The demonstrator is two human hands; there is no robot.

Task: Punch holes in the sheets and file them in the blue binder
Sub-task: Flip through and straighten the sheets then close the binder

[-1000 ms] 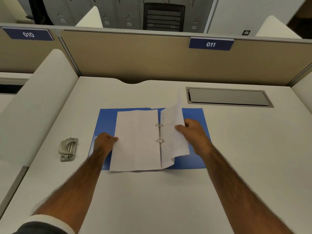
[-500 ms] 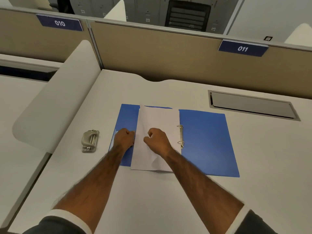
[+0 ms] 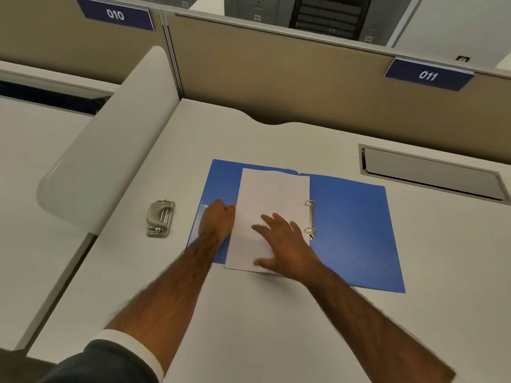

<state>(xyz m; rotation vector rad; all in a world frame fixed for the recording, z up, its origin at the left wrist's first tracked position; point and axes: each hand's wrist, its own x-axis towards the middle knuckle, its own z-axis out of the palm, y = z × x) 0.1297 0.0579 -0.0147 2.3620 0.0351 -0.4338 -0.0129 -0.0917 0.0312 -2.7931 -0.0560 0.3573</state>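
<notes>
The blue binder [image 3: 351, 230] lies open flat on the white desk. A stack of white sheets [image 3: 272, 197] rests face down on its left half, just left of the two metal rings [image 3: 310, 217]. My right hand [image 3: 284, 241] lies flat on the sheets with fingers spread, holding nothing. My left hand [image 3: 217, 219] is a closed fist at the stack's left edge, touching the paper and the binder's left cover; whether it pinches the sheets I cannot tell. A grey metal hole punch [image 3: 160, 218] stands on the desk left of the binder.
A white curved side divider [image 3: 110, 142] rises along the desk's left edge. A grey cable flap [image 3: 431, 172] is set into the desk at the back right. Tan partition panels [image 3: 276, 78] with signs 010 and 011 close the back.
The sheet my right hand held upright was turned over to the left onto the stack. My right hand went from a fist to a flat spread palm. The view shifted left.
</notes>
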